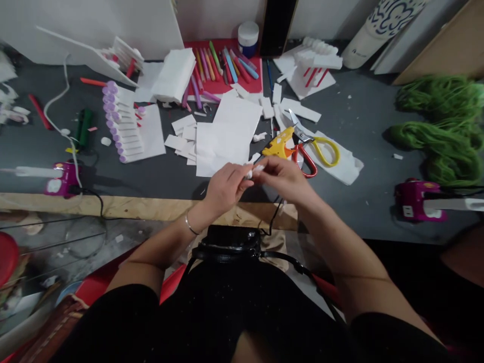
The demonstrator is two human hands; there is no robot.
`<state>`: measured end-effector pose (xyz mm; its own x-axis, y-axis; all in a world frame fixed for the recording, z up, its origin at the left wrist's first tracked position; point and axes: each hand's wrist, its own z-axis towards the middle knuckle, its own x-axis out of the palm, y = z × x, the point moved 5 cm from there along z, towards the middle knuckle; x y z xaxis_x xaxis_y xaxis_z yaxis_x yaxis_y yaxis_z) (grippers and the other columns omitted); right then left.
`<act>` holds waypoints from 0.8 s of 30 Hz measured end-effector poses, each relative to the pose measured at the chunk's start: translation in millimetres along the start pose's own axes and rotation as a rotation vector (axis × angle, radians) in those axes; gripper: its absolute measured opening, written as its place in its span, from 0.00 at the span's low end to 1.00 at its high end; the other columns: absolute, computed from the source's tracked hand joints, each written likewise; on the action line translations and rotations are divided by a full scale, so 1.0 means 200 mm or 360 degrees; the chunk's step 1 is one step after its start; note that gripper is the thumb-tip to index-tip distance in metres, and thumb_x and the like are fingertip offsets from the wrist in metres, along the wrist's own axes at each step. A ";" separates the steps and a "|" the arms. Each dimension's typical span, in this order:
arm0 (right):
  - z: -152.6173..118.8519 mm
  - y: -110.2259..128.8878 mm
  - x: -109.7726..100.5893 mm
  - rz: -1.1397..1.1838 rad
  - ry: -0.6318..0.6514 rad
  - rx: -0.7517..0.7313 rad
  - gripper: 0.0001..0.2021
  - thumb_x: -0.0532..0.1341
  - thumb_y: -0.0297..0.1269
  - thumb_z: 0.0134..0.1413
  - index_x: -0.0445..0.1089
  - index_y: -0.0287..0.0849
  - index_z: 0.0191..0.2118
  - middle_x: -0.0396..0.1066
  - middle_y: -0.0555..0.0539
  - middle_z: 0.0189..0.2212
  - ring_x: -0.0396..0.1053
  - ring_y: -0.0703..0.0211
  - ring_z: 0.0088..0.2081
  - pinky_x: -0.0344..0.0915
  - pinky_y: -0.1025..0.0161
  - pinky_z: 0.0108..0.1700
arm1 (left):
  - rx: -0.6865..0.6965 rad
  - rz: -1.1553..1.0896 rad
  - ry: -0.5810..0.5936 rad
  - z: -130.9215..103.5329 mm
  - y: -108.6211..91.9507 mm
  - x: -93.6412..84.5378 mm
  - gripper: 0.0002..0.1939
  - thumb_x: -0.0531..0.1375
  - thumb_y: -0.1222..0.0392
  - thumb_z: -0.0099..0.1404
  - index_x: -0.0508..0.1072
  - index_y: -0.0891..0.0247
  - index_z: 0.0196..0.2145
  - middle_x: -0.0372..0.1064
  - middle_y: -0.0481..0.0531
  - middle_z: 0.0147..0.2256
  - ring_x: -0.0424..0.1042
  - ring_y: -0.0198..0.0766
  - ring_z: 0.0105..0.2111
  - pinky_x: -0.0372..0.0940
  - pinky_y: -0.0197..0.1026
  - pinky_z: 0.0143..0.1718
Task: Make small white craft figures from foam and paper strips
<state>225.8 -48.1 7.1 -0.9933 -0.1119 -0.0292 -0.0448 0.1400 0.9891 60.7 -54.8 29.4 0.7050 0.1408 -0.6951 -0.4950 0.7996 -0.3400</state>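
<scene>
Close together over the table's front edge, my left hand [224, 187] and my right hand [283, 177] pinch a small white piece [250, 174] between their fingertips. Its material and full shape are mostly hidden by the fingers. Just beyond them lies a white sheet [223, 146]. A yellow glue gun [279, 143] rests past my right hand, and scissors [325, 151] with one red and one yellow handle lie beside it. Small white cut strips [185, 140] are scattered left of the sheet.
White models with purple knobs [123, 121] and red posts [316, 75] stand left and back right. Coloured sticks [212, 65] lie on red card near a jar [248, 38]. Green yarn [438, 131], a bottle [378, 33] and purple devices [418, 200] [67, 179] occupy the sides.
</scene>
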 end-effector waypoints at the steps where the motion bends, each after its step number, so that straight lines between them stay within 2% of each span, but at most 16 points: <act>1: 0.04 0.03 -0.07 -0.0139 -0.0073 -0.0070 0.16 0.72 0.51 0.49 0.74 0.44 0.33 0.73 0.51 0.27 0.67 0.63 0.29 0.65 0.60 0.33 | -0.0082 -0.0053 0.0058 0.01 0.04 0.02 0.21 0.44 0.50 0.82 0.69 0.64 0.56 0.76 0.56 0.40 0.74 0.40 0.40 0.69 0.42 0.40; 3: 0.14 0.07 -0.20 -0.0391 -0.0189 -0.0158 0.12 0.71 0.46 0.51 0.73 0.44 0.34 0.75 0.50 0.29 0.69 0.61 0.32 0.67 0.59 0.36 | -0.0360 -0.0101 0.0163 0.03 0.15 0.06 0.19 0.46 0.54 0.81 0.71 0.65 0.55 0.75 0.58 0.42 0.74 0.41 0.43 0.69 0.43 0.43; 6: 0.30 0.09 -0.30 -0.0778 -0.0190 -0.0210 0.06 0.69 0.38 0.52 0.73 0.45 0.34 0.75 0.49 0.29 0.70 0.59 0.32 0.67 0.56 0.38 | -0.0417 -0.0042 0.0468 0.10 0.22 0.16 0.18 0.49 0.56 0.80 0.76 0.64 0.43 0.73 0.58 0.42 0.71 0.44 0.46 0.67 0.46 0.49; 9: 0.44 0.07 -0.31 -0.1085 -0.0065 -0.0229 0.04 0.68 0.33 0.50 0.74 0.45 0.33 0.75 0.49 0.28 0.70 0.57 0.32 0.68 0.54 0.40 | -0.0392 0.0114 0.0783 0.16 0.23 0.25 0.16 0.56 0.53 0.77 0.77 0.66 0.42 0.72 0.60 0.43 0.69 0.50 0.49 0.66 0.50 0.51; 12: 0.52 0.04 -0.29 -0.1236 0.0057 -0.0307 0.04 0.68 0.30 0.49 0.76 0.46 0.33 0.75 0.49 0.27 0.70 0.57 0.32 0.68 0.53 0.42 | -0.0381 0.0170 0.0960 0.17 0.23 0.30 0.13 0.65 0.54 0.70 0.77 0.68 0.43 0.71 0.62 0.44 0.68 0.53 0.50 0.66 0.51 0.49; 15: 0.59 -0.01 -0.29 -0.1283 0.0163 -0.0393 0.04 0.70 0.30 0.48 0.78 0.47 0.31 0.75 0.50 0.26 0.70 0.57 0.32 0.68 0.52 0.42 | -0.0443 0.0039 0.0934 0.14 0.25 0.32 0.07 0.66 0.61 0.66 0.76 0.65 0.42 0.71 0.60 0.42 0.69 0.52 0.47 0.66 0.50 0.47; 19: 0.64 -0.06 -0.31 -0.1321 0.0169 -0.0515 0.07 0.72 0.28 0.44 0.80 0.48 0.30 0.76 0.50 0.27 0.70 0.57 0.33 0.68 0.52 0.42 | -0.0504 -0.0065 0.0786 0.11 0.29 0.29 0.06 0.61 0.65 0.66 0.73 0.62 0.41 0.71 0.59 0.40 0.69 0.51 0.44 0.66 0.50 0.45; 24: 0.67 -0.09 -0.31 -0.1470 0.0119 -0.0435 0.10 0.73 0.23 0.41 0.79 0.46 0.28 0.71 0.51 0.23 0.71 0.54 0.34 0.68 0.48 0.44 | -0.0564 -0.0142 0.0707 0.09 0.30 0.22 0.06 0.59 0.64 0.66 0.70 0.60 0.42 0.72 0.55 0.35 0.70 0.47 0.38 0.65 0.47 0.41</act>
<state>273.6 88.1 -27.2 -0.5690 -0.1265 -0.8126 -0.7693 -0.2672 0.5803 71.5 11.1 -10.2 0.5085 -0.2384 -0.8274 -0.6374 0.5419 -0.5478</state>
